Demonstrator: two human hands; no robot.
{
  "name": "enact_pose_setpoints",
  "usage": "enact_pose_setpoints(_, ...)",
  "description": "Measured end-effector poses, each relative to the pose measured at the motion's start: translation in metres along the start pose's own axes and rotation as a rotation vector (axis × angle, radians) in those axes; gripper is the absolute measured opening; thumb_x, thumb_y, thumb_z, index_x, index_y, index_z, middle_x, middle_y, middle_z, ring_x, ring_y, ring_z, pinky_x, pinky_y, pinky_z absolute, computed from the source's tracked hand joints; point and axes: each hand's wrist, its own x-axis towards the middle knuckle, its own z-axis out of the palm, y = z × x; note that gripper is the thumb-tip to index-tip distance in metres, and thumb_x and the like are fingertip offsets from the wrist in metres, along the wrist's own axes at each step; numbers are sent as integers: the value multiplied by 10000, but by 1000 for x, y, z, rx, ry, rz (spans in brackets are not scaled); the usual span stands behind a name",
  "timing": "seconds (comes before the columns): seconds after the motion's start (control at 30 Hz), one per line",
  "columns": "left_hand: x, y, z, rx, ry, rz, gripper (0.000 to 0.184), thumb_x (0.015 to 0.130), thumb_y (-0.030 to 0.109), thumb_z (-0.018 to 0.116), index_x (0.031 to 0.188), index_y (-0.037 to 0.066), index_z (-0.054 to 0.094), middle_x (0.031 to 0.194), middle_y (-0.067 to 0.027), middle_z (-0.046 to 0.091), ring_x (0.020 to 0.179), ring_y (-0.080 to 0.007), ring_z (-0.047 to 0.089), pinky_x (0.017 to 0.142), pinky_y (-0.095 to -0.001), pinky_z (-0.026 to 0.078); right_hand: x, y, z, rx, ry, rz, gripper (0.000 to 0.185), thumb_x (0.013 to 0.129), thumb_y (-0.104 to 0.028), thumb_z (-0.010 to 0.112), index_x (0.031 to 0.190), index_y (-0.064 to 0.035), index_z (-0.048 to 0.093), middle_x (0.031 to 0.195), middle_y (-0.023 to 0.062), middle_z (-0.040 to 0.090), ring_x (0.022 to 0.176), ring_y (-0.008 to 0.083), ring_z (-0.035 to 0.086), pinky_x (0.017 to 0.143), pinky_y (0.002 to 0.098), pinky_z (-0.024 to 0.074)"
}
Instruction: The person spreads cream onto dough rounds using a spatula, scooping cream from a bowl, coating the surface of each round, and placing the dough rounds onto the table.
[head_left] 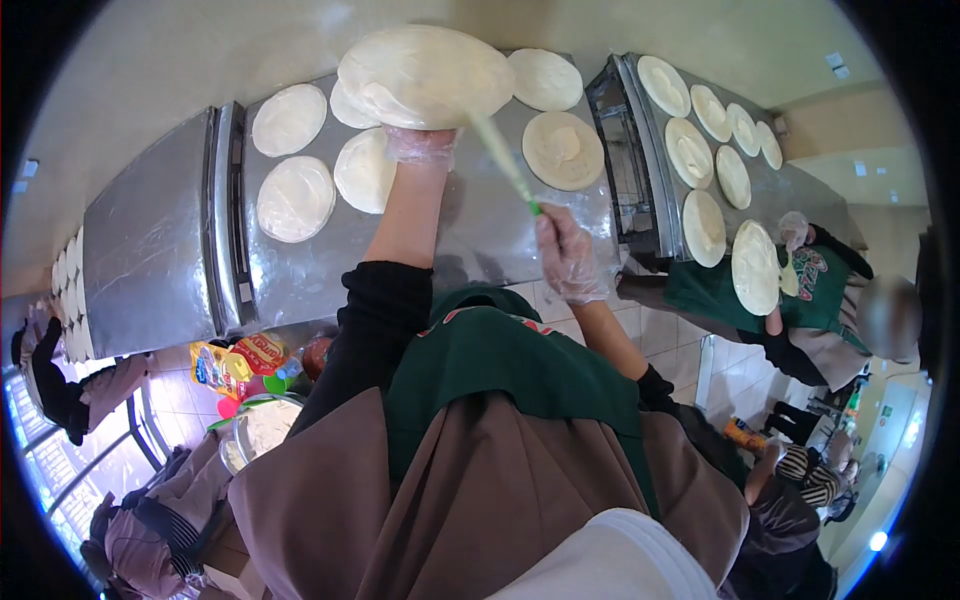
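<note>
My left hand, in a clear plastic glove, holds up a large flat round dough base from underneath; its fingers are mostly hidden below it. White spread coats the base's top. In my gloved right hand is a spatula with a green handle, its pale head blurred by motion at the base's lower edge. Around them on the metal table lie several more bases, including a coated one at the left and one with a dollop of spread at the right.
Another metal table with several coated bases stands at the right; a co-worker there holds a base and a pale tool. A bowl of white spread and food packets are at the lower left. Other people are farther off.
</note>
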Motion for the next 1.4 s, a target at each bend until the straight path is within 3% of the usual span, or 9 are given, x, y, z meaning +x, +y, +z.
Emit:
enact_pose_setpoints(0.1,-2,1,4,-7,-33,8,573,885,531,449,1269,106,471,1258,-105,532,1140,-323,516,957,-542,436,8,-1,-1,-22,122,14,187,946,-128,496,1082,-18,564,717,40,533,623,80,471,572,253,425)
enact_pose_setpoints(0.33,-4,-1,7,53,54,-6,582,879,552,448,1298,148,448,1270,-91,520,1158,-314,501,943,-532,447,-5,-8,29,-153,34,-196,182,908,-84,528,1071,-13,568,803,188,631,663,285,629,597,340,478)
enact_pose_setpoints(0.57,-9,6,7,22,53,-10,592,877,557,453,1308,152,435,1270,-93,517,1152,-311,506,940,-524,454,-7,-15,26,-61,35,-146,214,892,-94,553,1098,-44,579,762,163,628,641,249,630,592,332,492)
enact_pose_setpoints(0.67,-10,7,4,95,42,62,597,885,561,436,1321,154,418,1279,-95,509,1157,-308,502,945,-518,453,-4,-13,31,-25,178,-2,207,915,-111,528,1099,-35,583,685,78,570,577,112,513,545,278,442)
enact_pose_setpoints(0.77,-8,5,-3,206,26,161,604,896,567,410,1339,157,391,1293,-98,496,1164,-305,496,951,-509,452,-12,-28,37,-49,52,76,198,915,-111,526,1088,-34,583,694,116,590,585,142,557,549,295,456)
enact_pose_setpoints(0.9,-10,3,-14,192,32,132,602,901,565,402,1342,155,386,1297,-98,493,1166,-304,496,953,-506,452,-13,-32,47,-135,-34,-289,195,899,-89,542,1074,-12,583,771,161,622,626,247,610,584,328,477)
enact_pose_setpoints(1.07,-12,6,-28,174,37,96,600,908,561,389,1346,152,377,1303,-99,489,1168,-304,495,955,-501,452,-10,-47,34,-106,-49,-327,220,890,-69,541,1105,-25,561,869,173,639,681,303,636,601,375,500)
enact_pose_setpoints(1.27,-12,12,-36,141,46,77,588,926,536,369,1360,139,351,1323,-107,471,1175,-304,492,957,-492,455,-3,-41,20,-88,59,-82,180,922,-119,520,1073,-32,564,701,136,575,568,204,549,549,336,451)
enact_pose_setpoints(1.4,-25,12,-26,-27,33,56,577,934,512,373,1375,142,338,1332,-112,461,1187,-306,482,957,-500,454,-8,-42,31,-138,-7,-15,182,911,-124,536,1069,-40,571,736,162,600,612,254,596,581,345,470)
